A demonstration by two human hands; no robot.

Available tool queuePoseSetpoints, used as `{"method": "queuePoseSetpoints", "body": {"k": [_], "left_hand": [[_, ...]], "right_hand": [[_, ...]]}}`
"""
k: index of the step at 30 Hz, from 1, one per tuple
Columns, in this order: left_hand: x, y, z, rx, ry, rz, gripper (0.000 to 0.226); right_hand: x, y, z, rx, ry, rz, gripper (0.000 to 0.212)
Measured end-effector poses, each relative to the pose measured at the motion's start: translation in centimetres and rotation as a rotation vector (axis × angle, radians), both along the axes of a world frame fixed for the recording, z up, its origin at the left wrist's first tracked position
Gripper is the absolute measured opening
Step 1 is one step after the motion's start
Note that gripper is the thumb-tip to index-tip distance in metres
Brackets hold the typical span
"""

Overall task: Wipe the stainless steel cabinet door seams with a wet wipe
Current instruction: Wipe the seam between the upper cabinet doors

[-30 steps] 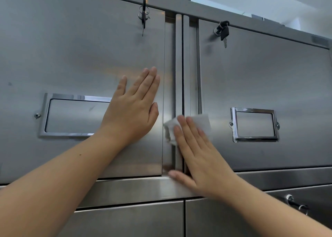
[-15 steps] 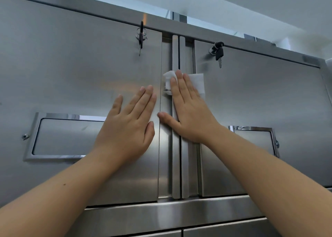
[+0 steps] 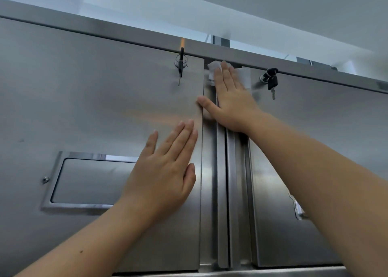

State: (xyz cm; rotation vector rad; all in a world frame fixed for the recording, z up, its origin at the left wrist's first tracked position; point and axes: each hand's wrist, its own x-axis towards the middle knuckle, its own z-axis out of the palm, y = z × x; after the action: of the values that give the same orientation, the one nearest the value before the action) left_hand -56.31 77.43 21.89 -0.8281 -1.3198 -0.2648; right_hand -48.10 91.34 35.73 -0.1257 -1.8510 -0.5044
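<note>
On steel cabinet (image 3: 84,108): wet wipe (image 3: 244,77)

Most of the wet wipe (image 3: 244,77) is buried under the right grip (image 3: 228,100), both kinda blurry; label frame (image 3: 297,209) at lower right mostly behind the forearm (image 3: 325,182).

Brushed, dully reflective steel cabinet doors (image 3: 105,108), polished metal label frame (image 3: 88,157), soft white wet wipe (image 3: 244,77).
</note>
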Motion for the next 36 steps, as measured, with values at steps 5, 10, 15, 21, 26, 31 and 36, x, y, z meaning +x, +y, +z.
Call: {"method": "queuePoseSetpoints", "body": {"k": [5, 10, 15, 21, 26, 31, 36], "left_hand": [[0.0, -0.1, 0.0, -0.003, -0.003, 0.017, 0.058], [0.2, -0.2, 0.0, -0.015, -0.011, 0.028, 0.058], [0.4, -0.1, 0.0, -0.017, -0.018, 0.039, 0.058], [0.4, -0.1, -0.1, -0.016, -0.023, 0.049, 0.058], [0.4, -0.2, 0.0, -0.021, -0.029, 0.051, 0.057], [0.4, -0.2, 0.0, -0.017, -0.025, 0.042, 0.058], [0.4, -0.1, -0.1, -0.008, -0.016, 0.013, 0.057]], "right_hand": [[-0.4, -0.4, 1.3, -0.043, 0.022, 0.019, 0.079], [-0.1, 0.4, -2.9, 0.049, 0.046, 0.020, 0.081], [0.6, 1.1, -6.6, 0.119, -0.016, -0.015, 0.086], [-0.3, 0.2, -0.6, 0.007, 0.021, -0.031, 0.081], [-0.9, -0.2, 1.1, -0.032, 0.050, 0.011, 0.081], [-0.4, 0.2, -4.9, 0.018, 0.035, 0.030, 0.083], [0.5, 0.6, -12.1, 0.064, -0.048, 0.030, 0.082]]}}
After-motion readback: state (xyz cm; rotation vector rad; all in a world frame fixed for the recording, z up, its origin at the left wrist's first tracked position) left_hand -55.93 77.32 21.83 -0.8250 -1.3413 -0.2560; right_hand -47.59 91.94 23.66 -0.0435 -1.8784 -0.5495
